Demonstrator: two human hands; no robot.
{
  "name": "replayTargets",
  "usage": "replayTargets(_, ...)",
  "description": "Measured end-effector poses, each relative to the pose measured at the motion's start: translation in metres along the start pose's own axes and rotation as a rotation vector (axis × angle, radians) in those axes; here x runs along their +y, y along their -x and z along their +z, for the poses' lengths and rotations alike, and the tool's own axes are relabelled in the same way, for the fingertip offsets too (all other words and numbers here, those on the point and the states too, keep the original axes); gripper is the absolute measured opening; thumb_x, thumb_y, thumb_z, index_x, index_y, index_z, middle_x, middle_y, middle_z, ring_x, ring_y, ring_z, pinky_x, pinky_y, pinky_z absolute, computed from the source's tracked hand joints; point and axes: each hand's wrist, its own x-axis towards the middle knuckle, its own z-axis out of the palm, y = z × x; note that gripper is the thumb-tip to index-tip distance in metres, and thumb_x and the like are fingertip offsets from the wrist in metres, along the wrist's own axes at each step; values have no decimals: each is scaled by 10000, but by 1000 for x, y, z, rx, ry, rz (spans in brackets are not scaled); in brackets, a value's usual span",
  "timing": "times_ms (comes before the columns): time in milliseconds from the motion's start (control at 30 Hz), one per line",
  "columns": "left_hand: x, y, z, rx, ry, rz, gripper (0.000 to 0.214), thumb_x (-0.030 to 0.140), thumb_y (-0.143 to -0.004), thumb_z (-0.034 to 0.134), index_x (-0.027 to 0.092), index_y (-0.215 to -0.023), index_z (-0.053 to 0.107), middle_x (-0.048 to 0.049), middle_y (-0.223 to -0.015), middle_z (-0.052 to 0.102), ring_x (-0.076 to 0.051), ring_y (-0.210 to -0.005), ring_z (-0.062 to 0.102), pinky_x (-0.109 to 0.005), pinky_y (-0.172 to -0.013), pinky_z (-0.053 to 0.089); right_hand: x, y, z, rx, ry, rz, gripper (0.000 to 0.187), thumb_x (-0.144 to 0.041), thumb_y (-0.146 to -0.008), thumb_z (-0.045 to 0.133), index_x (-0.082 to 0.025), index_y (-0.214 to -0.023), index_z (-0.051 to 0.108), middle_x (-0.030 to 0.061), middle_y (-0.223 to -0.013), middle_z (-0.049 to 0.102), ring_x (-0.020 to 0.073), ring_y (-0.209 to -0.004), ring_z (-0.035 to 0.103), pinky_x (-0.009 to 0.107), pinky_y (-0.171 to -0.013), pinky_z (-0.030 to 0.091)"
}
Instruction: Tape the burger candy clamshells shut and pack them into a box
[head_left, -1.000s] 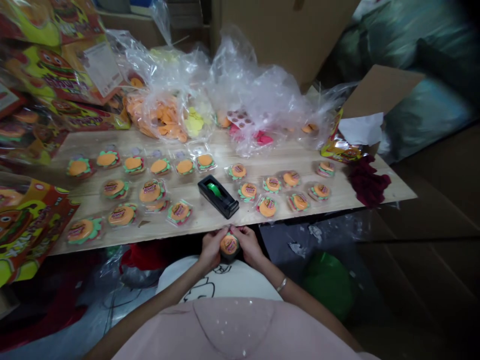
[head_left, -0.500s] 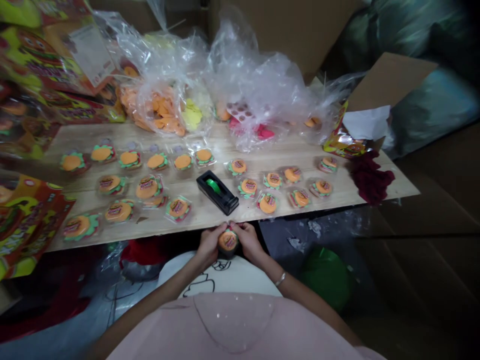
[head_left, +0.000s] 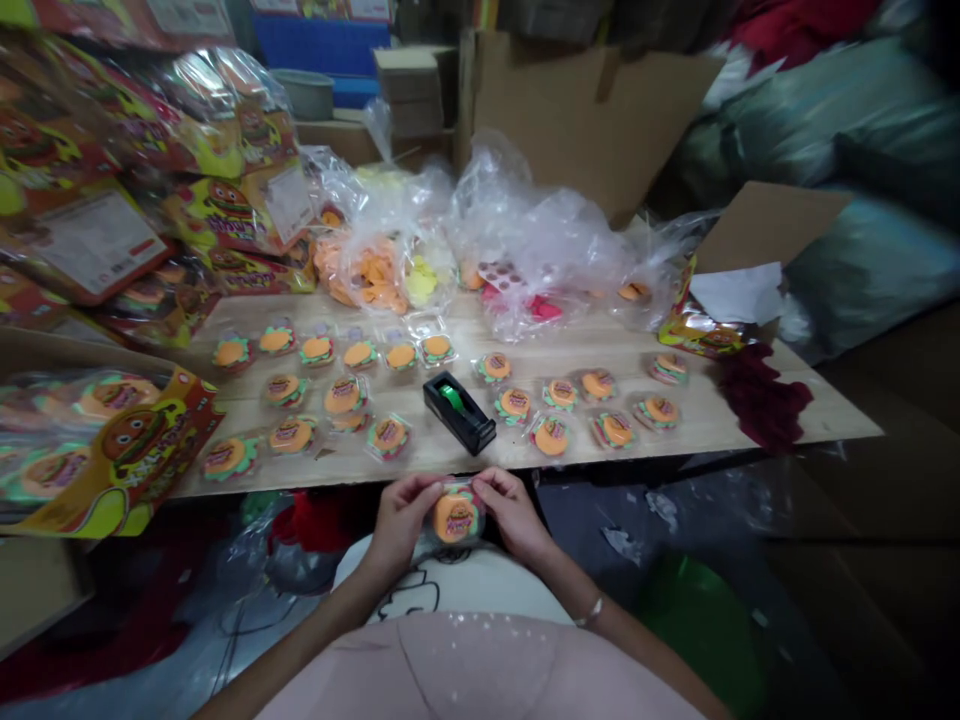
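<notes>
Between my two hands, just in front of the table's near edge, is a toy burger in a clear plastic case [head_left: 456, 516], its orange printed top facing me. My left hand [head_left: 405, 518] pinches the case's left upper side with thumb and fingers. On the opposite side, my right hand [head_left: 513, 512] grips the upper right corner. Right beyond the hands, a black tape dispenser [head_left: 471, 432] with a green roll lies on the wooden table [head_left: 442, 462]. Several more packed toy burgers [head_left: 389, 435] are spread to its left and right [head_left: 550, 435].
Clear bags of orange, yellow and pink pieces [head_left: 375, 275] line the table's back. Printed display boxes [head_left: 142, 440] are stacked at the left. An opened carton [head_left: 709, 320] and a dark red cloth [head_left: 761, 400] lie at the right end. A green stool-like object [head_left: 697, 620] stands below.
The camera view has tilted up and turned left, so more of the boxes and background shows. Both hands still hold the burger case, now turned with its printed top showing more fully.
</notes>
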Motion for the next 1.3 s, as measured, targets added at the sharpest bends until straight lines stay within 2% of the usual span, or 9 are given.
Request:
replayTargets(233, 16, 9, 6, -112, 160, -30, 314, 306, -711, 722, 166, -986, 662, -60, -959, 697, -186, -838, 643, -287, -765, 498, -13, 1, 9, 64, -108, -92, 207, -361, -724, 692, -178, -699, 600, -47, -608, 534, 93, -569, 436, 214, -572, 340)
replayTargets(400, -12, -7, 9, -185, 268, -463, 309, 340, -731, 708, 101, -920, 654, -126, -884, 706, -233, -782, 665, -335, -714, 515, 20, 0, -12, 201, -160, 39, 282, -422, -652, 735, -172, -682, 606, -37, -611, 559, 105, -563, 461, 235, -580, 374)
replayTargets(467, -29, -20, 16, -193, 260, -551, 306, 341, -735, 701, 68, -868, 662, -155, -838, 709, -253, -751, 671, -361, -702, 521, 37, -3, -24, 270, -179, 49, 299, -431, -634, 743, -171, -671, 600, -36, -619, 569, 111, -575, 477, 241, -592, 388)
replayTargets(667, -60, -46, 41, -4, 234, -392, 251, 287, -680, 737, 68, -782, 672, -103, -665, 702, -206, -618, 659, -308, -641, 516, 51, -11, -43, 397, -258, 13, 309, -432, -619, 750, -178, -693, 589, -42, -640, 589, 112, -592, 508, 238, -611, 412)
replayTargets(967, -63, -49, 47, 50, 259, -332, 273, 283, -614, 766, 87, -776, 667, -85, -693, 711, -208, -682, 668, -302, -686, 510, 34, -21, -43, 384, -221, 133, 367, -443, -507, 790, -164, -612, 576, -22, -565, 587, 112, -514, 495, 250, -554, 400)
replayTargets(1033, -56, -46, 45, 22, 264, -349, 265, 283, -617, 765, 84, -763, 670, -98, -704, 712, -224, -698, 670, -317, -688, 509, 26, -15, -47, 358, -122, 166, 358, -462, -537, 759, -169, -610, 566, -27, -543, 568, 107, -488, 477, 243, -525, 387)
replayTargets(1133, -35, -35, 33, -202, 250, -477, 292, 338, -671, 734, 67, -767, 681, -137, -762, 715, -245, -732, 673, -338, -713, 505, -7, -9, -54, 107, 222, 196, 279, -435, -664, 669, -170, -640, 586, -33, -516, 538, 100, -453, 448, 219, -465, 331)
replayTargets(1200, -15, -27, 19, -322, 204, -497, 326, 378, -722, 694, 72, -836, 688, -137, -827, 716, -233, -757, 672, -324, -731, 497, -42, -20, -53, -67, 471, 68, 224, -375, -760, 588, -170, -670, 604, -26, -541, 546, 105, -482, 473, 214, -478, 333)
replayTargets(1300, 21, -31, -1, -186, 106, -325, 325, 367, -723, 698, 132, -946, 670, -73, -833, 718, -201, -757, 666, -286, -709, 491, -95, -78, -32, -44, 834, -269, 253, -294, -853, 482, -170, -668, 602, -3, -619, 593, 124, -624, 547, 220, -603, 389)
